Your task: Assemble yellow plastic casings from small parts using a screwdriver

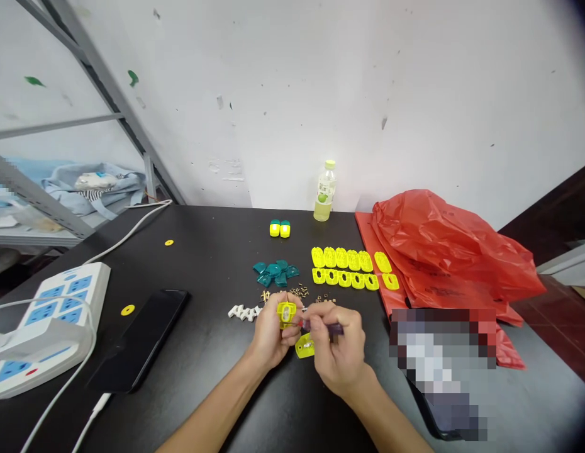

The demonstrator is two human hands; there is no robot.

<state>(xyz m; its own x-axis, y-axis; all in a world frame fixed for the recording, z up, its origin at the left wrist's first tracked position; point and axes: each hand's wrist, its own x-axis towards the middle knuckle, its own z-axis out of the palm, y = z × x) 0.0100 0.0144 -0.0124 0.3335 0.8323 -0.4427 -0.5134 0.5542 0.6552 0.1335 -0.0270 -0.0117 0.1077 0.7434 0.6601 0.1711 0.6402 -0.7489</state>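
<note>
My left hand point(270, 336) pinches a small yellow plastic shell point(286, 313) just above the black table point(217, 251). My right hand point(337, 352) is closed round a thin dark screwdriver point(337, 328) whose tip points left at that shell. A second yellow shell point(305, 346) lies flat on the table between my hands. Just beyond them lie small white pieces point(244, 311), tiny brass parts point(298, 291), a heap of teal covers point(275, 272) and two rows of yellow shells point(349, 269).
A white power strip point(42, 324) with cables and a black phone point(139, 340) lie at the left. Red plastic bags point(443, 251) fill the right side. A drink bottle point(324, 190) stands by the wall, with two assembled yellow-teal pieces point(280, 228) nearby. Yellow discs point(128, 309) lie loose.
</note>
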